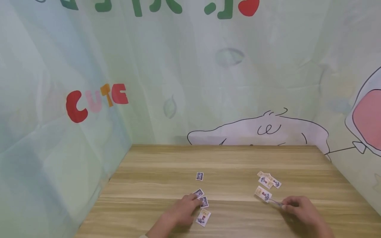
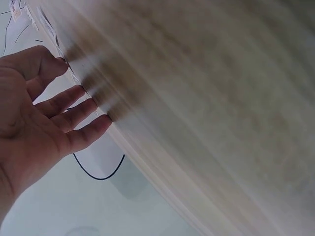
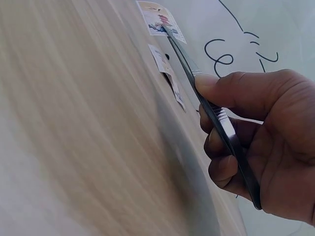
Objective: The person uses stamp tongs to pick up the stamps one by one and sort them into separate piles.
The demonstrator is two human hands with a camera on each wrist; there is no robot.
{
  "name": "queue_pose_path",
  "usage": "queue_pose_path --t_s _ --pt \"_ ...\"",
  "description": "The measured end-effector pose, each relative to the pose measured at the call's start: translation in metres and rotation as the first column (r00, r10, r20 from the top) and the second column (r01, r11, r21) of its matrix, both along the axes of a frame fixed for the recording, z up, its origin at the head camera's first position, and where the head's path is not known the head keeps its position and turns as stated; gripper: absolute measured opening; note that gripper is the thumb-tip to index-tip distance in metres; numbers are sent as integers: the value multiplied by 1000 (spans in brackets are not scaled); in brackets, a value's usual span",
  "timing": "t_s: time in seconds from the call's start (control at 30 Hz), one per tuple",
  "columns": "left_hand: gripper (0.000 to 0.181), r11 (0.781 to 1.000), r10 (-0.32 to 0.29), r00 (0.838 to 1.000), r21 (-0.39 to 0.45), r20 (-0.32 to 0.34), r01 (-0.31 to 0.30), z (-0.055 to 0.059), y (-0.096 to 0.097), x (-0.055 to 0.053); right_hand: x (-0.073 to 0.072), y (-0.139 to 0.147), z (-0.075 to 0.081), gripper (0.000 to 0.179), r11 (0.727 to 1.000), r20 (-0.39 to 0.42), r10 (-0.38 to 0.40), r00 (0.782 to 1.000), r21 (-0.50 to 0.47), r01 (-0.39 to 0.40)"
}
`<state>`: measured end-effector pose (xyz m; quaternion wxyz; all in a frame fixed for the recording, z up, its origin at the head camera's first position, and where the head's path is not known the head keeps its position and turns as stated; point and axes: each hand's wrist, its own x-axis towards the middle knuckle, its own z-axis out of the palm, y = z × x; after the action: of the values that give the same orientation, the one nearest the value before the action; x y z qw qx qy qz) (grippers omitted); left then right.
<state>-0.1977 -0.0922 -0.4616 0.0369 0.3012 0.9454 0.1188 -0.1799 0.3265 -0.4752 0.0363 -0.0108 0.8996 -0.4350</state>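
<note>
My right hand (image 1: 302, 211) grips a pair of metal tweezers (image 3: 216, 115) between thumb and fingers. At the tweezers' tips is a small paper stamp (image 3: 160, 19) printed with a red pagoda on a pale ground. It is tilted in the head view, just in front of a loose pile of similar stamps (image 1: 266, 181). My left hand (image 1: 181, 211) rests with its fingertips on the table, fingers spread and slightly bent. Its fingers touch two dark bluish stamps (image 1: 203, 202), partly covering one. Close by the hand lies a pale pagoda stamp (image 1: 203, 217).
Another dark stamp (image 1: 200, 176) lies farther back, beyond my left hand. The wood-grain table (image 1: 154, 165) ends at the back against a printed cloth backdrop (image 1: 190, 82), which also hangs along the left and right sides.
</note>
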Motion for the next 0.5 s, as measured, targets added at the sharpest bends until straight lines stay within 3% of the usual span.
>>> queue_pose_path --t_s 0.5 --pt "58 1000 -17 1000 -2 -14 16 -2 1 1 -8 15 0 15 999 2 -46 999 5 46"
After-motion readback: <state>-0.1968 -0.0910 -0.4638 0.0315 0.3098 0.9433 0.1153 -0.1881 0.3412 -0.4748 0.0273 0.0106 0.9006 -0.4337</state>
